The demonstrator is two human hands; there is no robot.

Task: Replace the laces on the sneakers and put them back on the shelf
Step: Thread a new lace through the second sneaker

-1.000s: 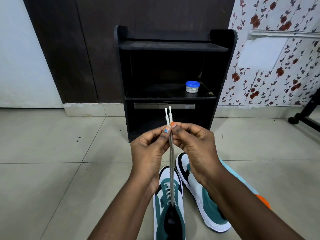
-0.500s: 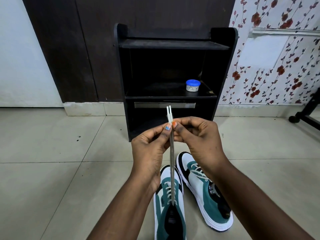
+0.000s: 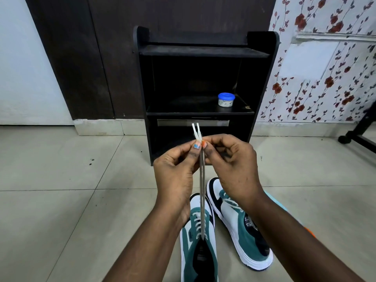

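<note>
Two teal, white and black sneakers lie on the tiled floor in front of me. The left sneaker [image 3: 200,237] points away, and its grey lace [image 3: 201,188] runs taut straight up from the eyelets. My left hand [image 3: 177,171] and my right hand [image 3: 234,165] each pinch one lace strand side by side, with both white tips [image 3: 196,131] sticking up above my fingers. The right sneaker [image 3: 242,226] lies angled beside it, laced, partly hidden by my right forearm. The black shelf [image 3: 203,51] stands just beyond.
A small blue-lidded tub [image 3: 226,99] sits on the shelf's middle board. A dark door is behind, floral wallpaper to the right. A black stand foot [image 3: 354,137] reaches in at the right edge. Something orange [image 3: 309,233] peeks from behind my right arm.
My hands have held the two lace ends together and stayed almost still, rising slightly. My right forearm has shifted, showing more of the right sneaker.
</note>
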